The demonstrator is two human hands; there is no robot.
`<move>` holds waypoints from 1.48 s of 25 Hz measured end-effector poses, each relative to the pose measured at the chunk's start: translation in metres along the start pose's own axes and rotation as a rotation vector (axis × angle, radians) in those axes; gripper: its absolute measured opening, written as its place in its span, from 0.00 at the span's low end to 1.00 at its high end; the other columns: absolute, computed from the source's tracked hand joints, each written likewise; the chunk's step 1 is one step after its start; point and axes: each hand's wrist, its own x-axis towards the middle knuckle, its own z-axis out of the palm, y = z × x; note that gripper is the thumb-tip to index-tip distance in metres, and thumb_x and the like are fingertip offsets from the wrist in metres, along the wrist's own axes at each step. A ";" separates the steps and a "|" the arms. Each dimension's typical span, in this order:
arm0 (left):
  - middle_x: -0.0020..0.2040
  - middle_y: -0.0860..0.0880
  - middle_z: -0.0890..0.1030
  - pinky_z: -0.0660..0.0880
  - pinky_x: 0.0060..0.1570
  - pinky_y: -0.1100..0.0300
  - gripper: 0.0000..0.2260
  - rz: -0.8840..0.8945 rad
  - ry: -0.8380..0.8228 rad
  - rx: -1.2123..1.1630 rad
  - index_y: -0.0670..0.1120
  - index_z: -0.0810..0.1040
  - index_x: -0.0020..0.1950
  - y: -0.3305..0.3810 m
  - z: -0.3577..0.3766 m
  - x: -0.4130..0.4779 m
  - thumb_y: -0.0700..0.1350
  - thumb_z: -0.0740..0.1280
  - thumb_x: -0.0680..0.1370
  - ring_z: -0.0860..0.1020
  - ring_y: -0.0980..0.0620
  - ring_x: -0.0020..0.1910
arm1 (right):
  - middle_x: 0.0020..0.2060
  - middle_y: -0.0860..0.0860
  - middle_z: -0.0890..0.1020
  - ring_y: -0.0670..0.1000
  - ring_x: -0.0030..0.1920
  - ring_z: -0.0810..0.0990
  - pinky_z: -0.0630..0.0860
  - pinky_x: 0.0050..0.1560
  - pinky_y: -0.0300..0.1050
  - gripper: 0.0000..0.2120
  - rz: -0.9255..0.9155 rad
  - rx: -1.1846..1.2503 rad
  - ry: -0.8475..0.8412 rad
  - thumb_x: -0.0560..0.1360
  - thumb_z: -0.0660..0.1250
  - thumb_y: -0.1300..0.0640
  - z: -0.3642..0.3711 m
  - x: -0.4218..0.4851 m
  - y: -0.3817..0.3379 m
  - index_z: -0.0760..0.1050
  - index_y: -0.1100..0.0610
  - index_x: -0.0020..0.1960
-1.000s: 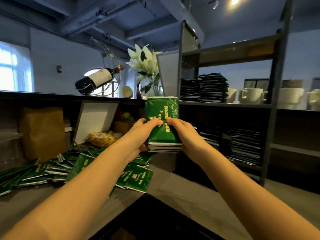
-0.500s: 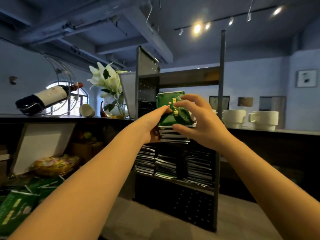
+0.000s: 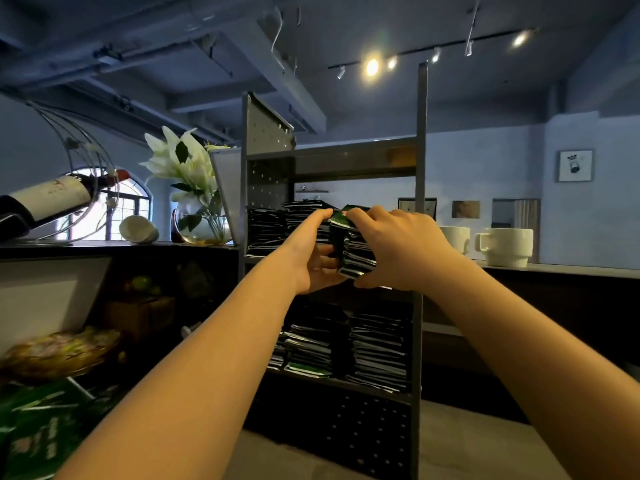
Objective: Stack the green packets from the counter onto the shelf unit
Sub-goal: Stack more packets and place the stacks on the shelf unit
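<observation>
A stack of green packets point(image 3: 356, 252) is held between both hands at the middle level of the grey metal shelf unit point(image 3: 420, 209). My left hand point(image 3: 313, 259) grips the stack's left side, fingers over the top and thumb below. My right hand point(image 3: 398, 249) grips its right side and top. Dark stacks of packets point(image 3: 273, 230) lie on that same level, to the left. More packet stacks point(image 3: 379, 351) fill the level below. Loose green packets point(image 3: 38, 431) lie blurred on the counter at the lower left.
A wine bottle point(image 3: 48, 199) in a wire holder, a vase of white lilies point(image 3: 194, 188) and a tipped cup point(image 3: 138, 229) stand on the ledge at left. White mugs point(image 3: 504, 247) sit right of the shelf. A bowl of sweets point(image 3: 59, 351) is lower left.
Both hands have carried the stack from the counter up and forward into the shelf unit's middle level. The view has swung right, away from the loose packets.
</observation>
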 end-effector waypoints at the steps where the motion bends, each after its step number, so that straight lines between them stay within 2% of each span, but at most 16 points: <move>1: 0.47 0.43 0.81 0.78 0.41 0.54 0.21 0.010 0.000 -0.016 0.42 0.77 0.53 -0.001 0.000 0.001 0.59 0.63 0.75 0.80 0.44 0.43 | 0.60 0.53 0.74 0.56 0.55 0.77 0.76 0.49 0.50 0.41 -0.001 -0.016 -0.004 0.66 0.71 0.37 0.000 0.003 0.000 0.56 0.51 0.71; 4: 0.48 0.42 0.80 0.78 0.38 0.56 0.20 0.022 0.006 -0.070 0.41 0.77 0.53 -0.004 0.003 0.003 0.58 0.62 0.77 0.79 0.45 0.42 | 0.58 0.52 0.75 0.56 0.54 0.78 0.74 0.46 0.49 0.37 0.011 -0.025 -0.014 0.69 0.70 0.39 -0.001 0.011 -0.001 0.59 0.51 0.70; 7: 0.45 0.42 0.79 0.77 0.32 0.58 0.22 0.040 0.042 -0.080 0.41 0.77 0.55 -0.008 0.007 0.006 0.59 0.60 0.78 0.79 0.46 0.40 | 0.56 0.52 0.76 0.57 0.52 0.78 0.71 0.43 0.48 0.34 0.028 -0.034 -0.013 0.70 0.68 0.38 -0.001 0.015 0.000 0.60 0.52 0.69; 11: 0.42 0.43 0.79 0.78 0.32 0.59 0.20 0.068 0.030 -0.029 0.40 0.77 0.54 -0.006 0.010 0.004 0.57 0.59 0.79 0.78 0.48 0.37 | 0.55 0.52 0.76 0.56 0.50 0.79 0.70 0.41 0.47 0.35 0.023 -0.074 0.009 0.70 0.66 0.36 0.000 0.016 0.001 0.59 0.51 0.69; 13: 0.41 0.44 0.77 0.78 0.32 0.58 0.19 0.090 0.098 0.019 0.41 0.76 0.51 -0.004 0.012 0.003 0.56 0.58 0.80 0.78 0.47 0.37 | 0.55 0.52 0.76 0.57 0.51 0.79 0.71 0.41 0.48 0.35 0.020 -0.066 -0.012 0.70 0.66 0.36 0.000 0.020 0.003 0.59 0.51 0.69; 15: 0.42 0.46 0.76 0.79 0.35 0.56 0.18 0.163 0.264 0.166 0.41 0.75 0.52 -0.005 0.012 0.008 0.56 0.56 0.81 0.79 0.46 0.42 | 0.55 0.52 0.77 0.57 0.52 0.78 0.72 0.43 0.49 0.35 0.010 -0.068 -0.048 0.70 0.67 0.35 0.001 0.026 0.004 0.61 0.51 0.69; 18: 0.46 0.49 0.76 0.79 0.48 0.49 0.16 0.369 0.423 0.455 0.45 0.73 0.53 -0.016 0.001 0.015 0.56 0.55 0.81 0.78 0.46 0.50 | 0.58 0.53 0.76 0.58 0.56 0.77 0.75 0.49 0.52 0.36 -0.004 0.005 -0.158 0.69 0.69 0.36 0.002 0.036 0.005 0.61 0.52 0.69; 19: 0.45 0.51 0.75 0.78 0.50 0.50 0.14 0.475 0.414 0.543 0.46 0.72 0.53 -0.022 -0.003 0.016 0.56 0.56 0.81 0.77 0.48 0.50 | 0.62 0.53 0.74 0.58 0.59 0.75 0.75 0.54 0.53 0.37 0.002 0.081 -0.221 0.69 0.69 0.38 0.000 0.038 0.006 0.60 0.51 0.71; 21: 0.45 0.54 0.74 0.74 0.45 0.59 0.11 0.633 0.321 0.595 0.47 0.70 0.55 -0.036 -0.007 0.011 0.53 0.61 0.80 0.75 0.53 0.47 | 0.68 0.53 0.70 0.56 0.65 0.70 0.71 0.60 0.51 0.38 0.013 0.225 -0.338 0.71 0.70 0.43 -0.007 0.042 0.012 0.57 0.51 0.74; 24: 0.48 0.57 0.74 0.74 0.43 0.71 0.16 0.751 0.217 0.594 0.46 0.70 0.61 -0.051 -0.012 0.011 0.47 0.69 0.76 0.75 0.60 0.46 | 0.69 0.53 0.69 0.56 0.66 0.69 0.69 0.60 0.49 0.37 -0.002 0.234 -0.413 0.71 0.72 0.49 -0.015 0.044 0.019 0.57 0.53 0.74; 27: 0.48 0.55 0.74 0.74 0.45 0.74 0.20 0.850 0.264 0.671 0.44 0.70 0.62 -0.058 -0.014 0.016 0.43 0.73 0.73 0.75 0.59 0.47 | 0.67 0.53 0.70 0.56 0.65 0.70 0.69 0.60 0.49 0.39 0.003 0.209 -0.452 0.69 0.74 0.47 -0.015 0.044 0.019 0.59 0.54 0.73; 30: 0.48 0.52 0.75 0.74 0.45 0.70 0.20 0.905 0.331 0.703 0.41 0.72 0.60 -0.059 -0.008 0.021 0.43 0.73 0.72 0.75 0.54 0.48 | 0.66 0.53 0.72 0.56 0.64 0.70 0.70 0.58 0.48 0.39 -0.009 0.122 -0.435 0.68 0.74 0.46 -0.013 0.045 0.018 0.60 0.54 0.73; 33: 0.46 0.54 0.74 0.73 0.45 0.71 0.19 0.867 0.382 0.714 0.41 0.73 0.59 -0.056 -0.003 0.028 0.45 0.73 0.72 0.74 0.55 0.46 | 0.66 0.53 0.72 0.56 0.65 0.70 0.69 0.62 0.51 0.38 -0.026 -0.031 -0.391 0.69 0.72 0.43 -0.008 0.050 0.020 0.62 0.54 0.72; 35: 0.44 0.56 0.75 0.75 0.53 0.58 0.16 0.823 0.439 0.761 0.45 0.74 0.56 -0.054 -0.001 0.035 0.48 0.74 0.72 0.76 0.52 0.47 | 0.66 0.54 0.70 0.56 0.65 0.70 0.71 0.62 0.52 0.37 -0.040 -0.054 -0.391 0.69 0.72 0.43 -0.002 0.054 0.022 0.63 0.55 0.72; 36: 0.44 0.56 0.76 0.73 0.57 0.52 0.16 0.800 0.475 0.805 0.47 0.74 0.55 -0.053 -0.001 0.038 0.50 0.73 0.72 0.77 0.50 0.49 | 0.67 0.54 0.68 0.56 0.64 0.70 0.71 0.62 0.51 0.37 -0.046 -0.060 -0.392 0.69 0.72 0.44 0.001 0.056 0.023 0.63 0.55 0.72; 37: 0.46 0.55 0.77 0.70 0.59 0.50 0.16 0.773 0.516 0.860 0.48 0.74 0.55 -0.052 -0.001 0.039 0.52 0.72 0.73 0.77 0.49 0.52 | 0.67 0.55 0.67 0.56 0.64 0.70 0.72 0.61 0.51 0.36 -0.051 -0.071 -0.389 0.70 0.72 0.44 0.003 0.057 0.023 0.63 0.55 0.72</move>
